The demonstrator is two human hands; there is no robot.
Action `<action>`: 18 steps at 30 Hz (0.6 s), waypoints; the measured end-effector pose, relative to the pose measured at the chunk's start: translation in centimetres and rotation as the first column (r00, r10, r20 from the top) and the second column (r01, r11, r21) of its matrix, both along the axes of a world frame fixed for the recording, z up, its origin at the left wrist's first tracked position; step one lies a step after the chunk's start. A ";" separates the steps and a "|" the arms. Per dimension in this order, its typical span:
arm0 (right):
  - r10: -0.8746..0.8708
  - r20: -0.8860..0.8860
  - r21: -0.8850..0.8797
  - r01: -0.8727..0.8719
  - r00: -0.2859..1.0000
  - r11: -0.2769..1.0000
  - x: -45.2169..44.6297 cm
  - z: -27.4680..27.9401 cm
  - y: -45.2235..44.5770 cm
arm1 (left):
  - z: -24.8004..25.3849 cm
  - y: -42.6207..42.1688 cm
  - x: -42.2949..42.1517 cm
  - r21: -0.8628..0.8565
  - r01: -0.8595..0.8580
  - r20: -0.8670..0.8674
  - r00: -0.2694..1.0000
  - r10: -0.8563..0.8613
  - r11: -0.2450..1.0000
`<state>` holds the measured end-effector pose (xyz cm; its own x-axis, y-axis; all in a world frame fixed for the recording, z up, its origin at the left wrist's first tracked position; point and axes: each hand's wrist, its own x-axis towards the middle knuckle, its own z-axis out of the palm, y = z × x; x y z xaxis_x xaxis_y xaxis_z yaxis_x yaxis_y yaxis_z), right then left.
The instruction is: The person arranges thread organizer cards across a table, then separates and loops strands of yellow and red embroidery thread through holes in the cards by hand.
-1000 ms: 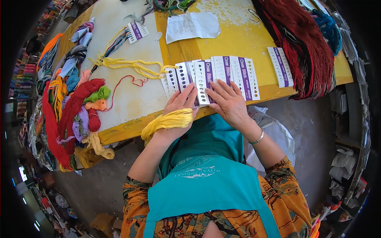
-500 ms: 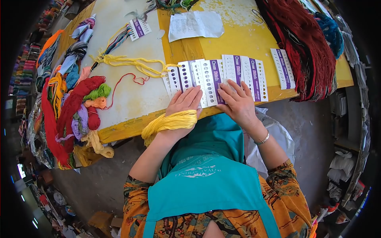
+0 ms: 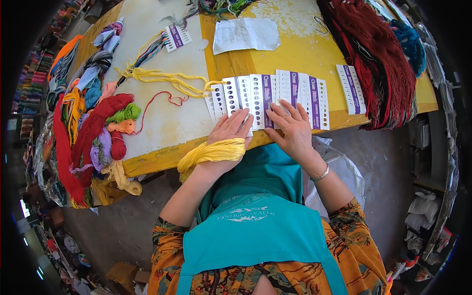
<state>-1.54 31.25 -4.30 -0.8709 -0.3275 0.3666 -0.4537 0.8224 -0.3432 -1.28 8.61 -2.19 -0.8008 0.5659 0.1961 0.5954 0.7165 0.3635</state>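
Several white and purple punched cross-stitch thread cards [image 3: 268,93] lie fanned in an overlapping row at the table's front edge. My left hand [image 3: 228,130] rests flat on the left part of the row, fingers extended. A hank of yellow thread [image 3: 211,153] is looped around that wrist. My right hand [image 3: 292,129] lies on the middle cards with its fingers spread and thumb out to the side. Yellow strands [image 3: 179,81] run from the leftmost cards to a knotted bunch at the left. Both palms hide the lower parts of some cards.
Coloured thread skeins [image 3: 98,132] heap up at the table's left side. A red and dark thread bundle [image 3: 373,59] hangs over the right edge beside a single card [image 3: 351,89]. Farther back lie a creased paper [image 3: 246,35] and another threaded card [image 3: 177,37].
The view has shifted slightly. My right hand has slid a little to the left over the cards, while my left hand stays nearly in place.
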 end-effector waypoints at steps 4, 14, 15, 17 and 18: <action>0.000 -0.006 0.000 0.000 1.000 1.000 0.1 -0.1 -0.1 | 0.1 -0.3 -0.1 -0.001 0.041 0.000 0.999 -0.041 0.999; 0.004 -0.022 0.012 -0.004 1.000 1.000 0.2 0.2 -0.3 | 0.6 -1.1 0.1 0.000 0.070 0.076 0.995 -0.070 0.998; -0.001 -0.024 0.015 0.001 1.000 1.000 0.2 0.2 -0.3 | 0.3 -1.4 0.2 0.117 -0.040 0.043 0.998 0.035 0.992; -0.001 -0.020 0.009 0.001 1.000 1.000 0.2 0.2 -0.3 | -0.5 -2.6 0.0 0.228 -0.198 0.002 0.979 0.203 0.953; -0.004 -0.016 0.007 0.004 1.000 1.000 0.2 0.1 -0.3 | -0.3 -3.1 -0.1 0.120 -0.236 -0.013 0.971 0.239 0.964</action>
